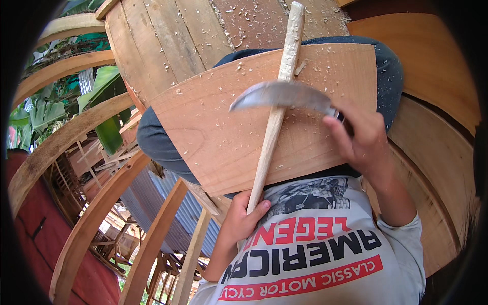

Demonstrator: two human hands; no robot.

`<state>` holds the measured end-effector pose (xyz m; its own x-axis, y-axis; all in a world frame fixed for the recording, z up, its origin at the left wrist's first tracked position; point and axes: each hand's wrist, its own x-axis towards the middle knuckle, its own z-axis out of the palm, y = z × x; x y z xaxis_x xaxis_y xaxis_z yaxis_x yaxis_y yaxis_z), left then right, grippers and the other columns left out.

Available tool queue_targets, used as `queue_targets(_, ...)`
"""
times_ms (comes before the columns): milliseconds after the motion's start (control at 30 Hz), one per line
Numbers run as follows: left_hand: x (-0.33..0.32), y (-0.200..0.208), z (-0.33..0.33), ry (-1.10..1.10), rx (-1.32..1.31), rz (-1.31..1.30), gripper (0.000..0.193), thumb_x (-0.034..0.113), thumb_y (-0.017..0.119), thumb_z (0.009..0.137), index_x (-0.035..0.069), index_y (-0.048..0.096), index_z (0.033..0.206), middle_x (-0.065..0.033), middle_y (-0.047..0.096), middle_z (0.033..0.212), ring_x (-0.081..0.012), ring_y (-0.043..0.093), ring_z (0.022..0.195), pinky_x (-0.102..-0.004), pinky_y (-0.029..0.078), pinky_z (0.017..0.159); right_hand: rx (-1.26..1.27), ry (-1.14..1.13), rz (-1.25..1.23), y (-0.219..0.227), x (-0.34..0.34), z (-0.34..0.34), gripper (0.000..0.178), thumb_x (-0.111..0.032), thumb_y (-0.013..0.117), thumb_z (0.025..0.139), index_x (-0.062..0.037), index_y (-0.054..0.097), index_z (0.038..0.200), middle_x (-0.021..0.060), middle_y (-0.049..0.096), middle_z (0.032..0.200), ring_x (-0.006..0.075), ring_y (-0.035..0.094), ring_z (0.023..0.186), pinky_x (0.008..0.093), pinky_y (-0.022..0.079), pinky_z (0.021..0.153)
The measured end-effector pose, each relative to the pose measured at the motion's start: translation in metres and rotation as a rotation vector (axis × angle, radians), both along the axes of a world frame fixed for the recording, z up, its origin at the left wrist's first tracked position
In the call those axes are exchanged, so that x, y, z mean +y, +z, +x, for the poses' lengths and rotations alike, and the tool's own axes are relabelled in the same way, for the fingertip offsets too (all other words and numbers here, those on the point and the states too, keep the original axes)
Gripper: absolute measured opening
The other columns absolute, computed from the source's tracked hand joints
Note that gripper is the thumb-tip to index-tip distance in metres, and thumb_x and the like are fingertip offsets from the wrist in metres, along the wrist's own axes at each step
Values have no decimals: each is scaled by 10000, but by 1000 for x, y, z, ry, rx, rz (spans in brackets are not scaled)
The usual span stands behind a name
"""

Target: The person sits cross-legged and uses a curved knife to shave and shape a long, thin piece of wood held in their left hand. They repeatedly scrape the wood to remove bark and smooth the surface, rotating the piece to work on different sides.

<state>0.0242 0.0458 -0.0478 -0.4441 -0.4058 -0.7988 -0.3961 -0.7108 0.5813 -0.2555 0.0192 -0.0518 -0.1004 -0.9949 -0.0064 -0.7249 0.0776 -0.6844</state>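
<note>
- Pale wood fills the left hand: thumb and fingers pinch the lower end of a peeled stick just past the board's near edge.
- Curled around the knife's handle, the right hand hangs above the board's right part.
- The curved blade, motion-blurred, crosses over the stick above the board; whether its edge bites cannot be told.
- The stick lies lengthwise across the board, its upper end jutting beyond the far edge.
- Bark appears gone from all of the stick that shows. The stretch toward the board's far edge carries choppy facets, while that nearer the hand looks smoother, so I judge the shaping well advanced, with the rough cuts left to even out. The gripped tip is hidden.
- Shavings dot the wooden board, suggesting much wood is already off.
- Dark trousers support the board from below; a printed T-shirt is at its near side.
- Beyond the board lie deck planks, also littered; left of it stand curved timber ribs.
</note>
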Motion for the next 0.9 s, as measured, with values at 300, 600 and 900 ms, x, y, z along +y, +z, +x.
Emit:
queue_targets(300,-7,7,-9,22,-21,-50,275,224,636,856,-1,499,776,13,436,634,-74,374,634,-251,347,554,78,-11,50,0,-8,-3,214,-244,667,828,-58,568,788,101,545,612,271,571,521,359,429,454)
queue_targets(600,-8,-1,-1,-17,72,39,292,241,605,875,34,452,737,23,385,636,-76,348,629,-256,324,541,155,83,-24,0,-9,5,248,-279,653,832,-75,545,742,99,531,601,271,569,525,352,434,462)
queue_targets(900,-6,-11,7,38,189,191,303,283,587,893,40,462,762,34,390,654,-66,343,622,-239,306,536,214,193,-5,4,-8,13,336,-361,652,825,-82,530,683,105,529,568,270,572,491,359,435,430)
